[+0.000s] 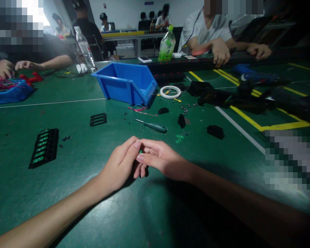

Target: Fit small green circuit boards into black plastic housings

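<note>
My left hand (122, 158) and my right hand (167, 160) meet over the green table, fingertips touching. Both are closed, thumbs and fingers pinched around a small green piece (140, 151), of which only a sliver shows; the fingers hide the rest. Just beyond them lies a screwdriver (156, 127) with a green handle, its tip pointing left. A few small green pieces (180, 138) rest to the right of it. Off to the left is a black frame (45, 147) with a row of green pieces in its slots, and farther back a smaller black slotted frame (98, 119).
A blue parts bin (117, 88) stands beyond the screwdriver, beside a white ring-shaped roll (170, 92). Loose screws, wires and black parts (215, 131) are scattered rightward. Bottles (167, 44) stand at the back; co-workers' hands (220, 51) are across the table.
</note>
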The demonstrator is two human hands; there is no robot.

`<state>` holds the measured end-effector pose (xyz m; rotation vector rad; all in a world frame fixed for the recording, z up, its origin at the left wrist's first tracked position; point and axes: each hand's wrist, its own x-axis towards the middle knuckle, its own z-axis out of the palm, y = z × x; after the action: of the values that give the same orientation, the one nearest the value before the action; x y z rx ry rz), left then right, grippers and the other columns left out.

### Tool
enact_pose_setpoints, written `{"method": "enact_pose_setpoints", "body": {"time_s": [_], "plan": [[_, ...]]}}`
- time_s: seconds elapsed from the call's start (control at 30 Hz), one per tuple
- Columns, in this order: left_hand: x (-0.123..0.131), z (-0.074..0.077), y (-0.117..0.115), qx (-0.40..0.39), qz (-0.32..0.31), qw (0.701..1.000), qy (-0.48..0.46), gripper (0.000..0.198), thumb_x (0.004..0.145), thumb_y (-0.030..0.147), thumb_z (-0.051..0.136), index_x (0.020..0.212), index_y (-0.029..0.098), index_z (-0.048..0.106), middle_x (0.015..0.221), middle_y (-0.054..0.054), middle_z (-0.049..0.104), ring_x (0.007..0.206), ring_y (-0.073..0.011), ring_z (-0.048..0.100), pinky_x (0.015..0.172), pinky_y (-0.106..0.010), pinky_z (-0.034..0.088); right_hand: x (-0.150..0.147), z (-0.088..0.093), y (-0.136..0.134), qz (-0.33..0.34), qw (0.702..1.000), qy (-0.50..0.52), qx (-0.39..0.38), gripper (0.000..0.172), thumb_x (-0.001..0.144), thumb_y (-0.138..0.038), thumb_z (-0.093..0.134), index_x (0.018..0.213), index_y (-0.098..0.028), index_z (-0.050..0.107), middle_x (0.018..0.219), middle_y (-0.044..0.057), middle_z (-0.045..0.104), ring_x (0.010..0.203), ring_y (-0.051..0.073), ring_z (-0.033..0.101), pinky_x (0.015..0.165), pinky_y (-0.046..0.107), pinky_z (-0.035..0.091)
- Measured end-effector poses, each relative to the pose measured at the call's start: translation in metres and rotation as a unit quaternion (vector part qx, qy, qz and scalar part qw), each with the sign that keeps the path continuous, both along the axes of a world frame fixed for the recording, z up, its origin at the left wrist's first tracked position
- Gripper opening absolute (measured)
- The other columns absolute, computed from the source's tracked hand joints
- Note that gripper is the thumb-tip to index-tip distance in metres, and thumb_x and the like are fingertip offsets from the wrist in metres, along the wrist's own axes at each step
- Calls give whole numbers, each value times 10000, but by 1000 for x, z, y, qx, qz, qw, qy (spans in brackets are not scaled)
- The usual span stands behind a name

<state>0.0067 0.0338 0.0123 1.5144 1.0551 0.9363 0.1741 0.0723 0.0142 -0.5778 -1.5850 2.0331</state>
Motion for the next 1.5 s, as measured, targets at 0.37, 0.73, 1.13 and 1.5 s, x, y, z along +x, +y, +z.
{"method": "enact_pose_setpoints", "body": {"time_s": [0.37,0.73,1.13,1.5], "plan": [[0,0,1,7,1,1000,3,441,1108,490,339,828,196,510,547,47,596,535,-105,594,616,-249,450,1,0,0,0,1000,-2,4,174,972,-193,608,1125,-116,634,779,38,705,681,136,705,628,243,542],[-1,-2,2,8,-2,1000,10,448,1110,494,328,839,190,516,560,45,609,541,-101,603,626,-246,465,0,-1,0,2,1000,-2,9,172,986,-183,572,1130,-110,631,765,41,706,667,132,704,621,235,544],[-1,0,1,10,-2,1000,8,445,1112,485,329,832,190,508,556,49,604,543,-95,603,623,-235,463,1,0,0,-3,1000,-4,12,163,981,-178,581,1118,-110,638,767,46,710,675,138,708,626,240,549],[-1,-1,2,8,0,1000,8,450,1108,498,334,834,189,512,562,45,604,548,-96,604,619,-233,460,1,-1,1,-4,1000,-4,7,165,975,-170,582,1115,-108,642,761,44,710,672,133,704,621,237,547]]}}
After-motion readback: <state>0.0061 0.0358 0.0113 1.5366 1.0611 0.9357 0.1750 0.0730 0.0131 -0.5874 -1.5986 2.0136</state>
